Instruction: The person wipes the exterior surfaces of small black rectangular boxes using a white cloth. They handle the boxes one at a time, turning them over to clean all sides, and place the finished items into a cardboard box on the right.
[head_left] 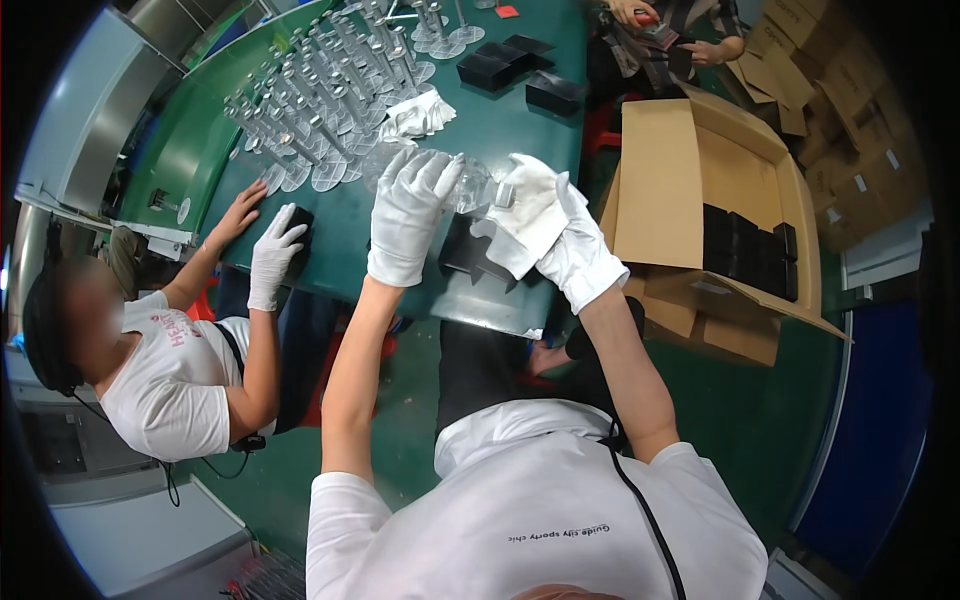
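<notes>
My left hand (408, 212), in a white glove, is wrapped round a clear, rounded, bottle-like piece (472, 188) held sideways above the table. A small silvery end (504, 195) on that piece points towards my right hand. A white cloth (530, 222) is gripped in my gloved right hand (580, 250), spread beside the silvery end; whether it touches it I cannot tell. The far end of the clear piece is partly hidden behind my left hand. Below both hands lies a black box (468, 246) near the table's front edge, partly covered by the cloth.
Several silvery stems on clear round bases (328, 172) crowd the green table (520, 130), with a crumpled white cloth (420, 115) beside them. Black boxes (500, 62) lie further back. A co-worker (180, 360) sits left; another person's hands (705, 52) show far right. An open carton (655, 185) contains black boxes.
</notes>
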